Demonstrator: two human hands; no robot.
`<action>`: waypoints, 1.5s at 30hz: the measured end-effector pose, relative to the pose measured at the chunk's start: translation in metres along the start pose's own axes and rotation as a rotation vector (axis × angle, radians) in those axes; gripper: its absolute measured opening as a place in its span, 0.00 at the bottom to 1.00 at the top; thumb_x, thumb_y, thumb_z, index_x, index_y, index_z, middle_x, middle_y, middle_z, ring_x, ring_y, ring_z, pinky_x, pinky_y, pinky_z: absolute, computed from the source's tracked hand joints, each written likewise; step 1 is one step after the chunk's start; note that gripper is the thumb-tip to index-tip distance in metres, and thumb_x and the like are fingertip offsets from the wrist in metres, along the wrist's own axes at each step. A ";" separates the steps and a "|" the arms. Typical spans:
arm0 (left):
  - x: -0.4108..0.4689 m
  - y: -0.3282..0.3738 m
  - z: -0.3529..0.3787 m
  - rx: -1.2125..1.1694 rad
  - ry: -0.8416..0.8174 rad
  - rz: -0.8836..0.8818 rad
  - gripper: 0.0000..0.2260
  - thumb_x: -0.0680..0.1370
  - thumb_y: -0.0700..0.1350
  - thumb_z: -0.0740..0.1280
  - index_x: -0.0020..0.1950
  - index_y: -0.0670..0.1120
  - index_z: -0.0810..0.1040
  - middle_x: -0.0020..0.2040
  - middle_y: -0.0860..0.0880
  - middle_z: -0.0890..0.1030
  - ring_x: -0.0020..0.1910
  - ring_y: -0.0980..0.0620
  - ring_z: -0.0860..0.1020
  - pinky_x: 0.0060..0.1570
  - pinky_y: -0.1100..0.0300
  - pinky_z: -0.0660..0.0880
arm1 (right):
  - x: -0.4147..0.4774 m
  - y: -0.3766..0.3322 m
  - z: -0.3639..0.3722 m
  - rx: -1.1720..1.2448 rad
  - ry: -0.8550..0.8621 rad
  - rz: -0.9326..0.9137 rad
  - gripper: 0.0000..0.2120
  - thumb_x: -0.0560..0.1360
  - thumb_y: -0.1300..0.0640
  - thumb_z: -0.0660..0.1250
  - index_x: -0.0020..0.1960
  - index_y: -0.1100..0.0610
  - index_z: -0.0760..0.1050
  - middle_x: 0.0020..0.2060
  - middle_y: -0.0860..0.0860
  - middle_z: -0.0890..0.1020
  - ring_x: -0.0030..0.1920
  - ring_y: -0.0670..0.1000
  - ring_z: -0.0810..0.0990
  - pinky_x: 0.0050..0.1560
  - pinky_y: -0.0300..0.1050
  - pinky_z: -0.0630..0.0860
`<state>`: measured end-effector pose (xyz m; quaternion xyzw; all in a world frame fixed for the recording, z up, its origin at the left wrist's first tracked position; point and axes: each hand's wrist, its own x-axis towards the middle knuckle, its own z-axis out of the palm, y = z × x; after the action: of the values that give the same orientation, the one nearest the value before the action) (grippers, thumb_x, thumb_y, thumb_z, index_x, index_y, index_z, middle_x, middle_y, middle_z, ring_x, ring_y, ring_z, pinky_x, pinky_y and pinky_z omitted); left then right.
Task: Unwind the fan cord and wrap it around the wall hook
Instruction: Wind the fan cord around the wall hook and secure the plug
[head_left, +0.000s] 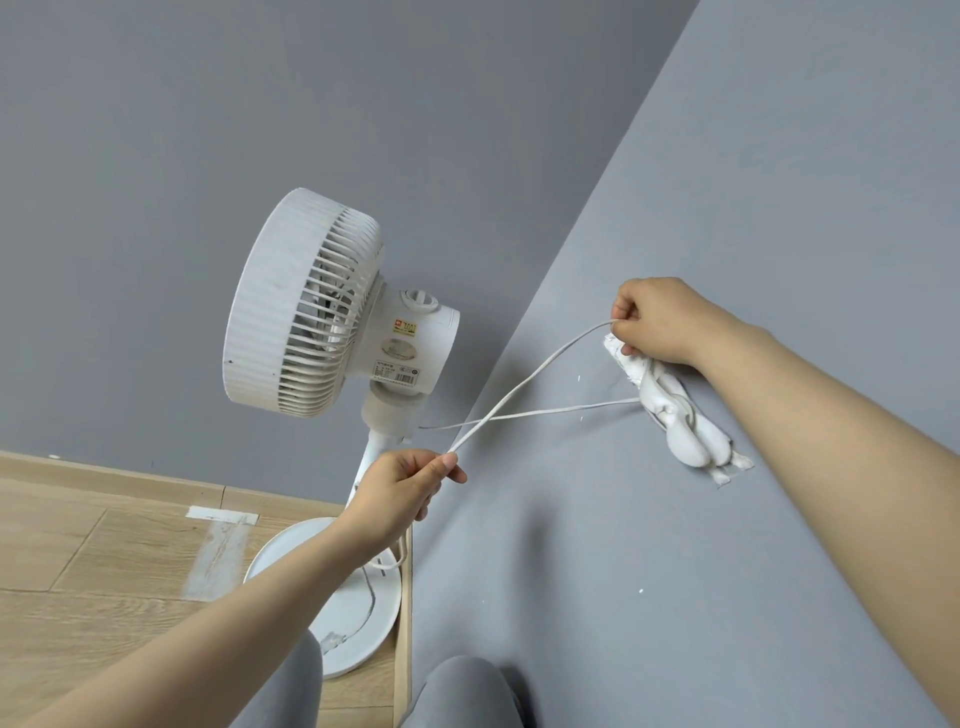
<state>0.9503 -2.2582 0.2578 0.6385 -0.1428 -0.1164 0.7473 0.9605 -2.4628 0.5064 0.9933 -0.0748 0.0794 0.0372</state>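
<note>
Cord (530, 376) stretches before grey wall (675, 571) above wood floor (78, 545), pinched by left hand (400, 493) and right hand (660, 319).

Fan (311, 306), rear motor housing (415, 358), bearing three labels. Top: a yellow sticker (413, 326) with a small red square logo (399, 323) at its left end and dark characters beside it, too blurred to read with certainty. Middle: an oval sticker (399, 349), worn, its print illegible. Bottom: a white rating label (396, 372) with rows of fine print, a barcode along its lower edge and a small round mark at its right; the print is too small to read.
</note>
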 end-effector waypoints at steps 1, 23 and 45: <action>0.000 0.003 0.001 0.000 -0.004 0.009 0.15 0.79 0.49 0.64 0.43 0.40 0.83 0.28 0.51 0.64 0.25 0.54 0.63 0.29 0.63 0.64 | -0.003 0.000 -0.004 0.020 0.000 0.019 0.06 0.74 0.63 0.60 0.47 0.58 0.74 0.38 0.54 0.85 0.43 0.52 0.83 0.47 0.46 0.76; -0.026 0.030 0.036 -0.013 -0.048 0.068 0.14 0.79 0.48 0.65 0.43 0.40 0.83 0.28 0.51 0.64 0.24 0.55 0.60 0.26 0.66 0.60 | -0.124 -0.001 -0.059 0.440 0.103 0.327 0.11 0.78 0.61 0.62 0.38 0.57 0.76 0.32 0.55 0.79 0.42 0.58 0.82 0.55 0.51 0.78; -0.040 0.003 0.029 0.025 0.037 -0.074 0.13 0.80 0.46 0.64 0.42 0.39 0.81 0.28 0.49 0.61 0.23 0.54 0.57 0.26 0.62 0.57 | -0.198 -0.006 0.084 0.548 0.537 0.263 0.05 0.78 0.62 0.63 0.44 0.58 0.76 0.46 0.51 0.74 0.43 0.51 0.73 0.44 0.37 0.63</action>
<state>0.9027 -2.2707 0.2620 0.6547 -0.1069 -0.1304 0.7369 0.7809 -2.4355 0.3907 0.8923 -0.1650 0.3572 -0.2212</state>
